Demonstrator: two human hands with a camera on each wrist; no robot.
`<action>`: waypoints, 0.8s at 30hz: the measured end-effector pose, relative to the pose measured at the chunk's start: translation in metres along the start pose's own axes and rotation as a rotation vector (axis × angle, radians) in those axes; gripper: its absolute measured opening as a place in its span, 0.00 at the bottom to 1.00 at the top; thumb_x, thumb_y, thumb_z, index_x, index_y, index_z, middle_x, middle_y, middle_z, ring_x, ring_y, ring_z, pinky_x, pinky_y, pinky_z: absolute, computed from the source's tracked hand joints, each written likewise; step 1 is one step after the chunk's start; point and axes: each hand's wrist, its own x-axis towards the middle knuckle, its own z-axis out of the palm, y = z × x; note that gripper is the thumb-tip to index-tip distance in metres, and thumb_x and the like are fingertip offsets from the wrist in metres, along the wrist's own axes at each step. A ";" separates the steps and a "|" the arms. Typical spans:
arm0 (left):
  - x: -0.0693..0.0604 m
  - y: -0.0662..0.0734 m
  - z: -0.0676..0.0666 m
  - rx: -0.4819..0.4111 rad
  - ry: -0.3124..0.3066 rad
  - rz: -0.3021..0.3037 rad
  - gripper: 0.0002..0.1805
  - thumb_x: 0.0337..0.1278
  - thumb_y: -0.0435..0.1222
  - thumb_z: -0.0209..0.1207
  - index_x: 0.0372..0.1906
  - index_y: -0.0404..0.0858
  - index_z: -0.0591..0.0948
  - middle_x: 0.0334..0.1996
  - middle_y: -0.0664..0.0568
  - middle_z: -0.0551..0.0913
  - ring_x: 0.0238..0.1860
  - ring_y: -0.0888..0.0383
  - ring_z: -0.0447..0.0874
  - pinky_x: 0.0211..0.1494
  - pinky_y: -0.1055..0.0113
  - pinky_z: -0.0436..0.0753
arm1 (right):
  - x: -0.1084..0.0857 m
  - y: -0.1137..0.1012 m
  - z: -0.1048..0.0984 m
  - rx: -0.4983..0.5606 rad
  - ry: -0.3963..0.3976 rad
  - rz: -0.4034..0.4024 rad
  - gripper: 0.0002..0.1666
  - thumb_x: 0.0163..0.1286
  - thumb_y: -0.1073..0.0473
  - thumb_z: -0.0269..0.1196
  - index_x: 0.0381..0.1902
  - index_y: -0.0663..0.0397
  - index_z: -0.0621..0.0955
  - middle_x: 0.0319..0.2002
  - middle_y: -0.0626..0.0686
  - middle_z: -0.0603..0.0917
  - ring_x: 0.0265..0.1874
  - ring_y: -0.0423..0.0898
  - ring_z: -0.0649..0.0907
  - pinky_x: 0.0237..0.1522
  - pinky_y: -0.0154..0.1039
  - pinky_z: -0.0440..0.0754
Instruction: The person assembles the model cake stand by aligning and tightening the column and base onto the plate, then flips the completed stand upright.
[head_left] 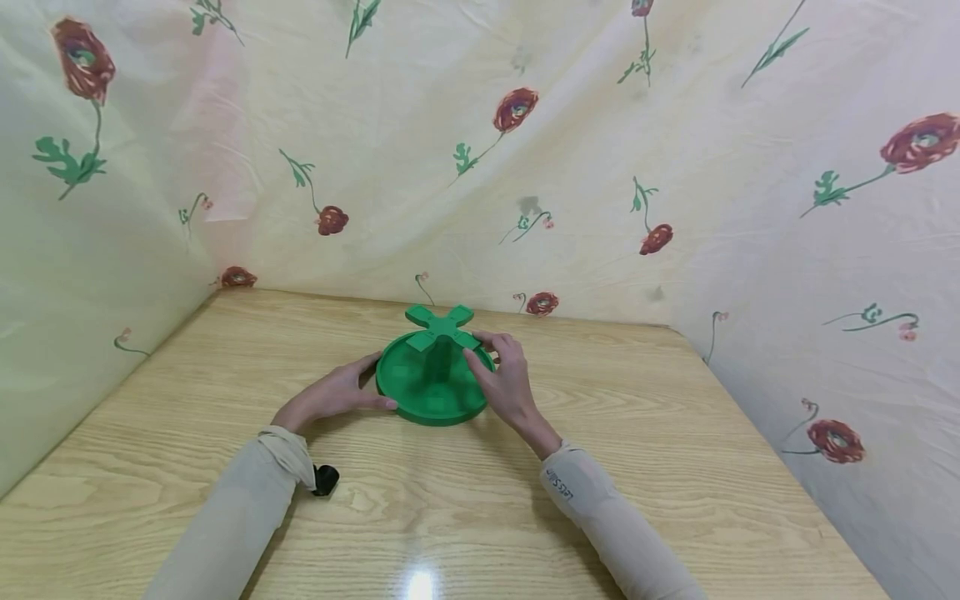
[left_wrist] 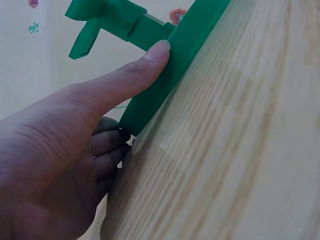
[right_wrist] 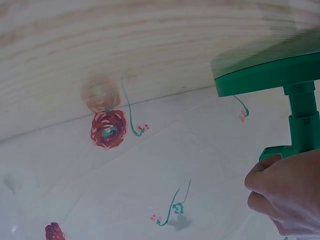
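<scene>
A green plastic stand has a round base with a raised rim [head_left: 435, 419], a central post [right_wrist: 303, 131] and a flat four-armed cross [head_left: 442, 326] on top. Number 35 shows on the post in the left wrist view and 32 in the right wrist view. My left hand [head_left: 339, 393] holds the base's left side, its thumb [left_wrist: 150, 62] against the rim and the other fingers curled at the edge. At the right, my right hand [head_left: 510, 383] pinches one arm of the cross between thumb and fingers; part of that grip is hidden in the right wrist view.
The stand is towards the back of a light wood table [head_left: 420, 500]. Flower-printed cloth [head_left: 420, 167] hangs behind and along both sides. A small black object [head_left: 325, 480] shows at the left sleeve's cuff.
</scene>
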 end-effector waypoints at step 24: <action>0.001 0.002 -0.005 0.056 -0.014 -0.001 0.61 0.56 0.54 0.74 0.82 0.30 0.53 0.80 0.33 0.55 0.79 0.35 0.50 0.76 0.38 0.58 | 0.001 0.018 -0.023 -0.001 -0.135 0.115 0.20 0.84 0.61 0.53 0.64 0.68 0.78 0.54 0.63 0.82 0.52 0.57 0.80 0.47 0.50 0.81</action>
